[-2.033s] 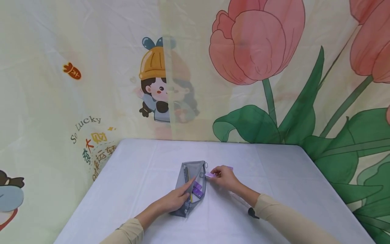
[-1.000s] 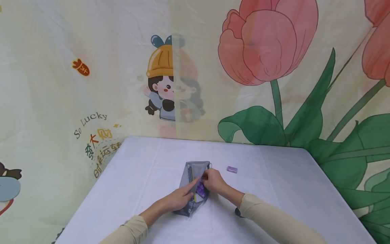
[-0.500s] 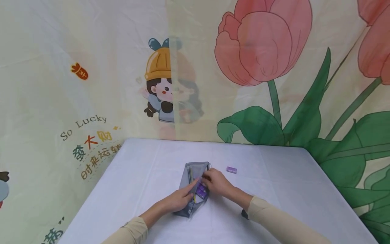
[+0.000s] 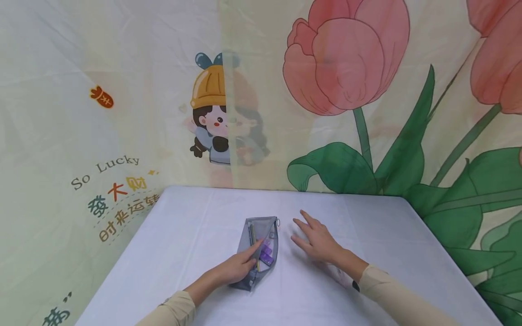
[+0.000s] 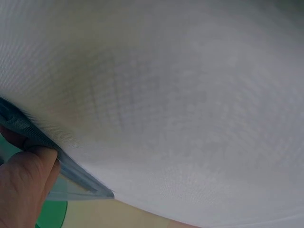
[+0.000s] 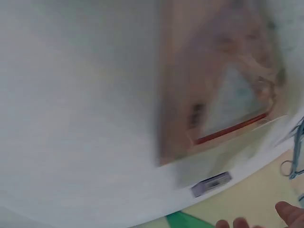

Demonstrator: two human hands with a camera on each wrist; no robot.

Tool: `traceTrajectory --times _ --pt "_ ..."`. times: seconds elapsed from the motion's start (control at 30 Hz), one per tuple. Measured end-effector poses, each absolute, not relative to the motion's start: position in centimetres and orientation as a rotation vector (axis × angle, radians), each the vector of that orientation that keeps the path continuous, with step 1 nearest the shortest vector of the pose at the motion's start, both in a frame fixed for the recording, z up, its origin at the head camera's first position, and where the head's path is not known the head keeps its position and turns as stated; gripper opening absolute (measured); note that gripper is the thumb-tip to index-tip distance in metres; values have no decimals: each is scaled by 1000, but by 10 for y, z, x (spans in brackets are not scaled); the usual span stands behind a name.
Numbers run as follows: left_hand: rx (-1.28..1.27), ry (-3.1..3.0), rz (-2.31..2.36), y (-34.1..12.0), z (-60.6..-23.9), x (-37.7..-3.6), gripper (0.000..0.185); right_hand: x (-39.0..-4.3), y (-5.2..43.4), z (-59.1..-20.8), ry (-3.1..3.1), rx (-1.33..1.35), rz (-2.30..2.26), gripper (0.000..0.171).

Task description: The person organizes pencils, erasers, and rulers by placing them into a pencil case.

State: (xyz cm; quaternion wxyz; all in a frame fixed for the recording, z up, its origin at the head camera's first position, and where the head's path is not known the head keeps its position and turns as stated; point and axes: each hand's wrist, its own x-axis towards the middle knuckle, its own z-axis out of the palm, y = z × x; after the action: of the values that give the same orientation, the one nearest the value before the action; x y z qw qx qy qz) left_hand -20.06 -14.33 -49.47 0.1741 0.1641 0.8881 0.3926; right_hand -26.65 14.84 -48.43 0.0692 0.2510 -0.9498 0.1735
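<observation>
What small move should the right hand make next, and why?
Probably pinch the small purple rectangular block: it lies loose on the white table near the open right hand, while the left hand holds the grey mesh pouch.

You face a desk (image 4: 367, 290) covered with a smooth white cloth, its far edge meeting the printed backdrop at 12 o'clock. Near the middle, a grey mesh pencil pouch (image 4: 259, 251) lies flat on the cloth, its long axis running from about 12 to 7 o'clock, with pencils and purple pieces showing through the mesh. A small purple eraser (image 6: 212, 183) lies on the cloth at roughly 2 o'clock from the pouch; the right wrist view shows it blurred near the desk's edge, and in the head view your right hand covers it.
</observation>
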Motion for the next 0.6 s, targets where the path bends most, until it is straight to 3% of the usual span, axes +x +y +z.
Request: traceTrajectory --times 0.3,0.6 --pt "461 2514 1116 -142 -492 -200 58 -270 191 -496 -2911 661 424 85" --pt "443 2507 1126 -139 -491 -199 58 -281 219 -497 -2888 604 296 79"
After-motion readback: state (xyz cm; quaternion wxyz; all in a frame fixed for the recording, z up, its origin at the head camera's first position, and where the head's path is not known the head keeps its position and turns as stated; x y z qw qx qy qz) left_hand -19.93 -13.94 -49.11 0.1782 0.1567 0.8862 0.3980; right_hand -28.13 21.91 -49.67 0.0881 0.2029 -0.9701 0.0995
